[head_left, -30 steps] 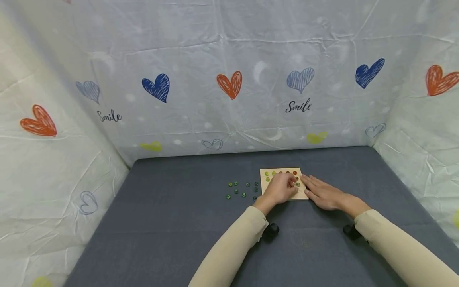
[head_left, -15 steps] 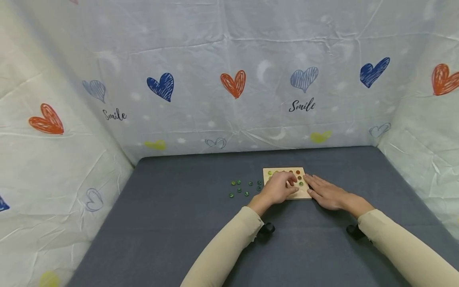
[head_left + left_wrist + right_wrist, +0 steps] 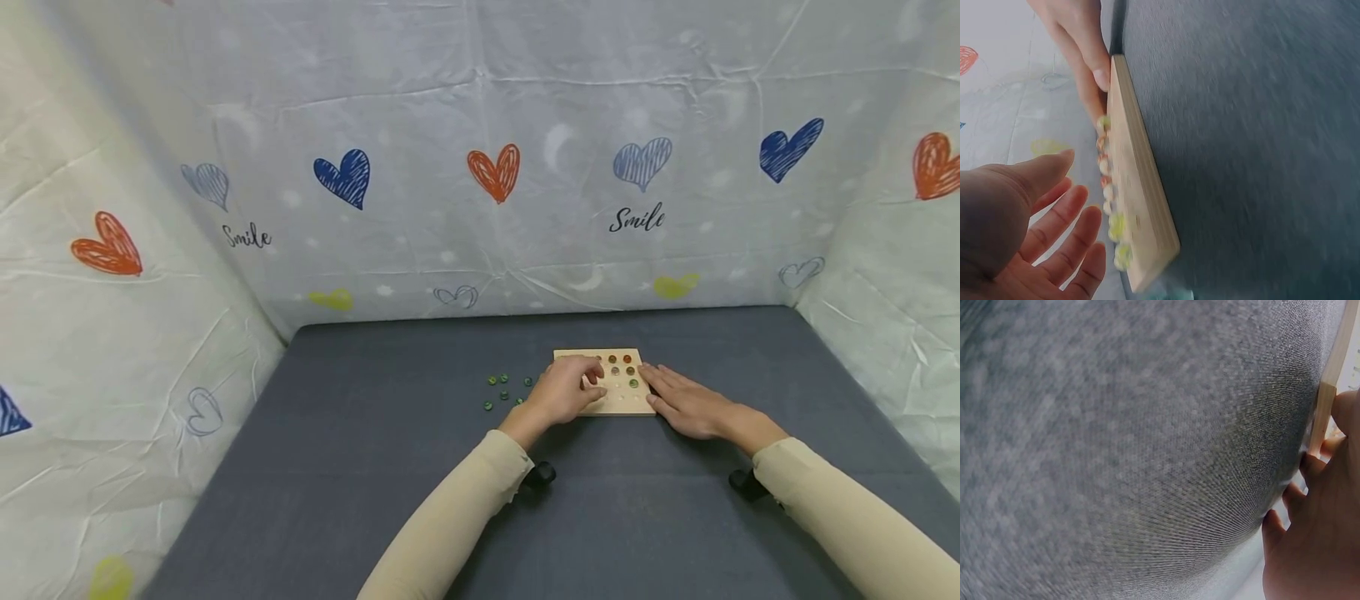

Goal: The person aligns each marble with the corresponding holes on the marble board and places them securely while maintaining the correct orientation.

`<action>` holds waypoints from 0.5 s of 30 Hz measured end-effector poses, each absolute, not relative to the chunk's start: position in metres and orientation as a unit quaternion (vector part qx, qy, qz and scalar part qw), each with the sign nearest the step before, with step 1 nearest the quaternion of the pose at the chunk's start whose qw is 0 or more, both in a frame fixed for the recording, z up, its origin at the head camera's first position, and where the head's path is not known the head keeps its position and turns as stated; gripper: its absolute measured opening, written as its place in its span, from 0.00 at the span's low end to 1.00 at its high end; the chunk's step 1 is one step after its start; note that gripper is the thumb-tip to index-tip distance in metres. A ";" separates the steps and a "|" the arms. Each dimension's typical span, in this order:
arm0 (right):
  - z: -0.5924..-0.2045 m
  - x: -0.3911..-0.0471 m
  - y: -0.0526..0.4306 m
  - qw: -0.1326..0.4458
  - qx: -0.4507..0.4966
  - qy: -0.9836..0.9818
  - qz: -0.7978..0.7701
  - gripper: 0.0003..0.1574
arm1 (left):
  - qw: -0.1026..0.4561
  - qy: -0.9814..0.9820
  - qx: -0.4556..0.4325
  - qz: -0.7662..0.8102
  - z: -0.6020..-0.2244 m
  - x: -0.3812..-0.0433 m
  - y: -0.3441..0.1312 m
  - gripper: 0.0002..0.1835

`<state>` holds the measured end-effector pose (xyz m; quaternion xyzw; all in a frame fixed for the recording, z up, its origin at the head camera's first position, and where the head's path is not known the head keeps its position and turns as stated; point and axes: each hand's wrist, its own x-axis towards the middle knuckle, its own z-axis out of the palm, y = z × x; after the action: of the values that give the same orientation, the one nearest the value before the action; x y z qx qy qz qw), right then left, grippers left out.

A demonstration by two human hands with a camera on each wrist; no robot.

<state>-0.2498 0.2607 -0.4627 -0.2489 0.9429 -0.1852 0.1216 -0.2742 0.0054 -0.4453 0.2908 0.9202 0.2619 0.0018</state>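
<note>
A pale wooden board (image 3: 618, 407) with rows of small hollows lies on the dark table. Marbles in yellow-green, red and brown sit in its far rows, and a green marble (image 3: 633, 383) rests near its right side. My left hand (image 3: 561, 390) is over the board's left part, fingers loosely bent and apart; in the left wrist view no marble shows between thumb and fingers. My right hand (image 3: 686, 404) lies flat beside the board, its fingertips at the right edge. In the right wrist view the fingers (image 3: 1294, 499) stretch along the board's side.
Several loose green marbles (image 3: 504, 395) lie on the dark tablecloth (image 3: 375, 467) left of the board, some partly hidden by the left hand. A white curtain (image 3: 420, 108) printed with hearts rises behind the table and along both sides.
My left hand has moved left across the board, uncovering the green marble and hollows on its right part, and now covers some loose marbles. The right hand stays at the board's edge.
</note>
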 end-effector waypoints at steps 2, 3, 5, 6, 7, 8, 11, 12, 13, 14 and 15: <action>-0.462 -0.249 0.260 0.121 -0.250 0.944 -0.181 0.38 | -0.003 0.922 0.287 0.259 -0.444 -0.274 -0.001 0.12; -0.461 -0.249 0.259 0.119 -0.251 0.944 -0.179 0.38 | -0.006 0.923 0.286 0.258 -0.444 -0.275 -0.004 0.12; -0.460 -0.249 0.260 0.117 -0.251 0.944 -0.178 0.38 | -0.008 0.925 0.282 0.256 -0.441 -0.274 -0.011 0.12; -0.460 -0.250 0.260 0.116 -0.252 0.944 -0.177 0.38 | -0.009 0.926 0.279 0.254 -0.440 -0.275 -0.014 0.12; -0.460 -0.250 0.260 0.116 -0.252 0.944 -0.177 0.38 | -0.011 0.928 0.276 0.252 -0.440 -0.275 -0.017 0.12; -0.460 -0.250 0.260 0.115 -0.253 0.944 -0.177 0.38 | -0.013 0.929 0.273 0.250 -0.440 -0.275 -0.020 0.13; -0.461 -0.250 0.260 0.118 -0.254 0.943 -0.178 0.38 | -0.013 0.931 0.264 0.250 -0.439 -0.276 -0.031 0.13; -0.461 -0.250 0.260 0.119 -0.255 0.943 -0.180 0.38 | -0.014 0.931 0.262 0.252 -0.440 -0.276 -0.034 0.14; -0.461 -0.250 0.260 0.120 -0.256 0.942 -0.181 0.38 | -0.014 0.932 0.260 0.254 -0.440 -0.276 -0.038 0.14; -0.461 -0.250 0.260 0.121 -0.255 0.942 -0.183 0.38 | -0.015 0.932 0.257 0.255 -0.440 -0.276 -0.042 0.14; -0.462 -0.249 0.260 0.121 -0.255 0.941 -0.184 0.38 | -0.014 0.932 0.254 0.257 -0.440 -0.276 -0.046 0.14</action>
<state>-0.2494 0.2602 -0.4620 -0.2550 0.9414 -0.1842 0.1214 -0.2761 -0.0462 -0.4405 0.2542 0.9323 0.2570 -0.0142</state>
